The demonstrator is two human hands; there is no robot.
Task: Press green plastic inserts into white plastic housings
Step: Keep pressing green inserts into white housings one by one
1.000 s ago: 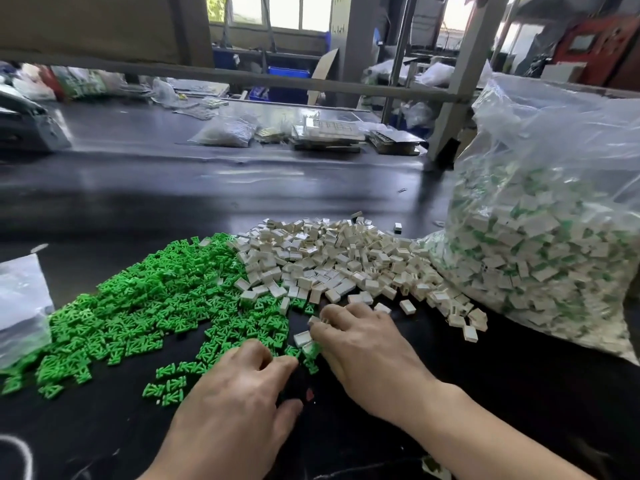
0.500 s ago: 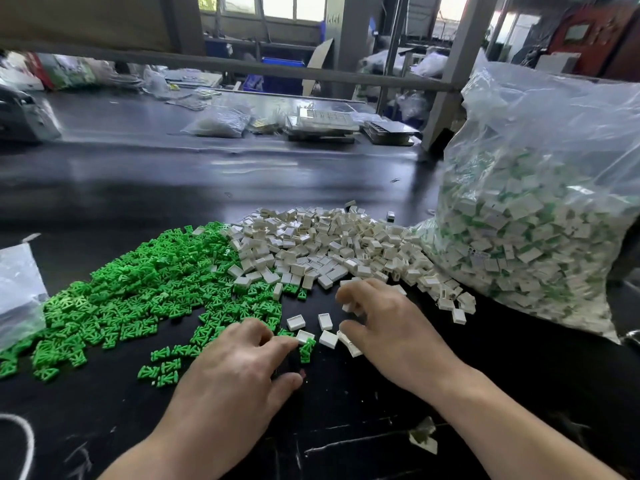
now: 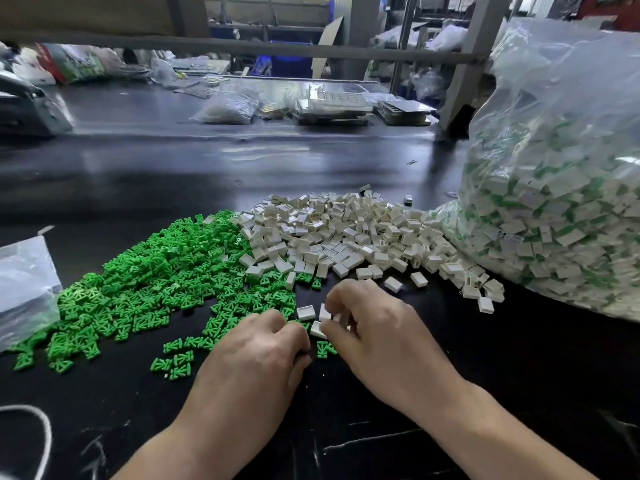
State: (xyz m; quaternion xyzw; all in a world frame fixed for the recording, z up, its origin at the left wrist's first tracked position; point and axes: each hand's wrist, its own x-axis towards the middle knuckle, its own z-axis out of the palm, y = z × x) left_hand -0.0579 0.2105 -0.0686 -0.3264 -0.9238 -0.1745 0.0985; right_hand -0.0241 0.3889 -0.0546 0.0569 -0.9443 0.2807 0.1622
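At the near middle of the black worktop [image 3: 519, 375], a white housing [image 3: 325, 311] sits pinched between the thumb and curled fingers of the right hand [image 3: 381, 337]. Its fingertips are blurred, so the exact grip is hard to read. Another loose housing [image 3: 306, 312] lies flat just to the left. A single green insert [image 3: 325, 349] lies on the worktop in the gap between the two hands. The left hand [image 3: 258, 358] rests knuckles up with its fingers curled down at the edge of the green parts. I cannot tell whether it holds anything.

Beyond the hands, a wide pile of green inserts [image 3: 156, 271] spreads to the left. It touches a heap of white housings [image 3: 346, 233] on its right. That heap runs up against a large clear bag [image 3: 561, 202] packed with white-and-green pieces. A smaller plastic bag [image 3: 24, 282] lies at the left edge, and a white cord [image 3: 45, 431] loops in the near left corner. Far across the worktop are a small filled bag [image 3: 227, 107] and some stacked trays [image 3: 334, 102].
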